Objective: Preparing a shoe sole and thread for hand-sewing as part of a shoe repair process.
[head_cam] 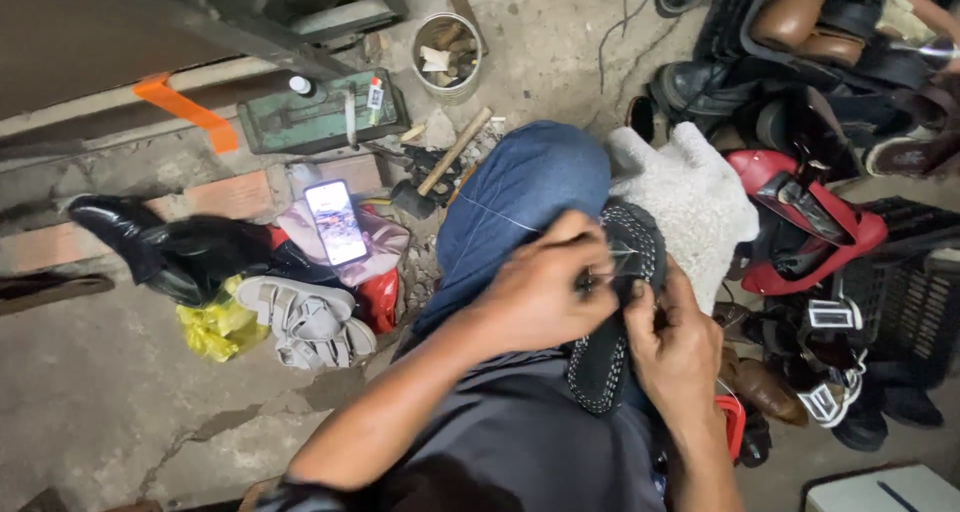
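Observation:
A black sandal [622, 302] with a studded edge lies sole-up across my lap, resting against my raised knee in blue jeans [520, 197]. My left hand [545, 287] is closed over the sandal's middle, pinching a small dark tool or needle at its edge. A thin pale thread [495, 215] runs from this hand across the knee. My right hand [672, 342] grips the sandal's right edge just below, fingers curled on it, touching the left hand's fingertips.
A phone [336, 222] with a lit screen lies on pink cloth to the left, next to white sandals [308, 317] and a black boot [160, 242]. A hammer [440, 167], a green metal box [320, 117] and a can [447, 57] sit ahead. Piled shoes [800, 202] crowd the right.

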